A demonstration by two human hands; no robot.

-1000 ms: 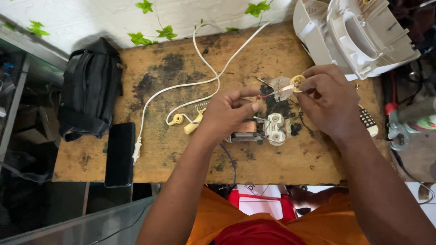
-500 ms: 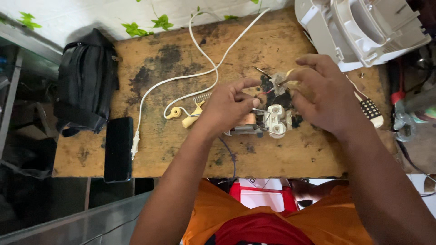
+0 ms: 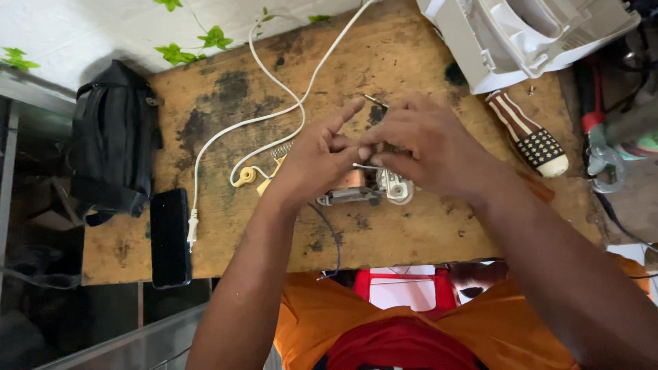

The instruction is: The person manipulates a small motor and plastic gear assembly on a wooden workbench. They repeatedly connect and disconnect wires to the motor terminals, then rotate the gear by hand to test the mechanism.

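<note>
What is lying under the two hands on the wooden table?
Under the left hand and right hand lies a small metal and white part. Its upper portion is covered by the fingers.

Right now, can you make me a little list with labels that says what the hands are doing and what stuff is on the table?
Left hand: fingertips pinched with the other hand's over a small part
Right hand: covers the part; grip unclear
Under the hands: small metal and white assembly
Table: worn, stained wood
White cable: loops across the table
Black phone: at the table's left edge
Black bag: far left
Striped screwdriver handle: right side
White plastic housing: top right
</note>
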